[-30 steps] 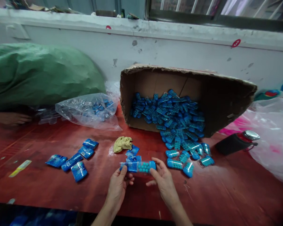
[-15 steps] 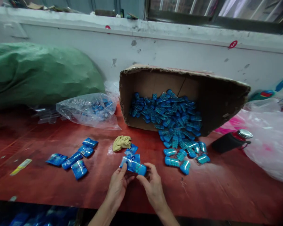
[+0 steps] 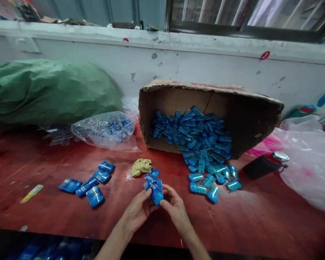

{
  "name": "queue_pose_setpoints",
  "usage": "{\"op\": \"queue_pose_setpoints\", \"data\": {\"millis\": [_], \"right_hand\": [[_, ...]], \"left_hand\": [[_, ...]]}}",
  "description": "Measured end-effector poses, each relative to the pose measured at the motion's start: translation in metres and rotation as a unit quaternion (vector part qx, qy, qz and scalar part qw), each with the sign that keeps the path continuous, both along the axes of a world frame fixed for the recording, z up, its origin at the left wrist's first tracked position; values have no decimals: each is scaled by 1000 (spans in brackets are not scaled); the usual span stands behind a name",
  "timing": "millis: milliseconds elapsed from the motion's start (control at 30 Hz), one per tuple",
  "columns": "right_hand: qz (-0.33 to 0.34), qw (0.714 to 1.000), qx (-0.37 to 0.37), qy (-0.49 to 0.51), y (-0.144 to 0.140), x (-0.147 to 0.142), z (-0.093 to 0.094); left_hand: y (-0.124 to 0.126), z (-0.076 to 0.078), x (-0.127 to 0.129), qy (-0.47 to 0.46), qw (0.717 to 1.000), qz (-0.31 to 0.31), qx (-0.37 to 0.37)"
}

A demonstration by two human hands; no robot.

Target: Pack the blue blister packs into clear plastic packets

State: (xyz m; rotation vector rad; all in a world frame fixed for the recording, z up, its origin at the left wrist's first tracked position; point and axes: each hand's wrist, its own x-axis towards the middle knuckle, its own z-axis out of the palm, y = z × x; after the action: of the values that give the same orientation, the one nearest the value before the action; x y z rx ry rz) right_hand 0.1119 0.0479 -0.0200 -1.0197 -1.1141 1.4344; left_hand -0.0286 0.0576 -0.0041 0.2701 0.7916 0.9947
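Between my two hands, low in the middle of the head view, is a small blue container (image 3: 156, 196) with a rounded end. Printed blue film shows against its far end; how far it wraps around is unclear. My left hand (image 3: 138, 213) grips it from the left with the thumb on top. On the other side, the fingers and thumb of my right hand (image 3: 175, 207) close on its right edge. Just beyond lie loose blue printed wrappers (image 3: 152, 174), touching a lump of yellowish putty (image 3: 141, 167). Several filled blue packets (image 3: 95, 196) rest on the table to the left.
A cardboard box (image 3: 241, 122) on its side spills many blue bead-filled containers (image 3: 197, 137) onto the red table (image 3: 119, 220). A dark bottle (image 3: 262, 166) leans near a pinkish plastic bag (image 3: 308, 166). Behind are a clear bag (image 3: 97, 131) and a big green sack (image 3: 56, 92).
The container has turned from lying sideways to pointing towards me, and its beads no longer show. My hands have come closer together around it. The whole view has shifted slightly.
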Motion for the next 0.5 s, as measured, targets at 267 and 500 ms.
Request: {"op": "queue_pose_setpoints", "data": {"millis": [267,500], "right_hand": [[120,991,-9,64,10,12,9],[140,985,-37,96,14,15,9]], "left_hand": [[1,5,-5,-2,997,-75,-4],[-4,2,6,5,999,-32,-29]]}}
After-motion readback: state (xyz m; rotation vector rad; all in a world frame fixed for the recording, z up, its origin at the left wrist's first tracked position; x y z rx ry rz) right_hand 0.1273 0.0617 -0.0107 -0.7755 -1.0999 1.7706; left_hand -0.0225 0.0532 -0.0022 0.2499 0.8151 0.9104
